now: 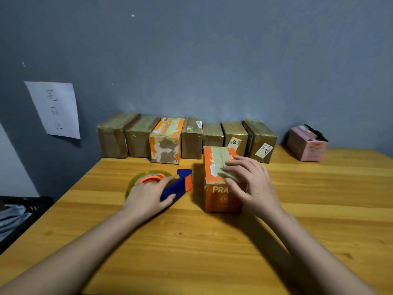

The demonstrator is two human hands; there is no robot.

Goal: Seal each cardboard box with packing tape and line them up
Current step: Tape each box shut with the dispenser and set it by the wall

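Observation:
An orange cardboard box [214, 167] stands in the middle of the wooden table [191, 241], with tape along its top seam. My right hand [251, 184] lies over its near top edge, fingers spread on the tape and thumb against the front face. To the left of the box lies a blue and orange tape dispenser [178, 184] with a clear tape roll [146, 177]. My left hand [148, 196] grips the dispenser's handle. Several taped boxes [182, 137] stand in a row along the back wall.
A pink box [306, 143] with an open flap stands apart at the back right. A sheet of paper [55, 109] hangs on the grey wall at left. A dark crate [19, 211] with cloth sits beside the table's left edge.

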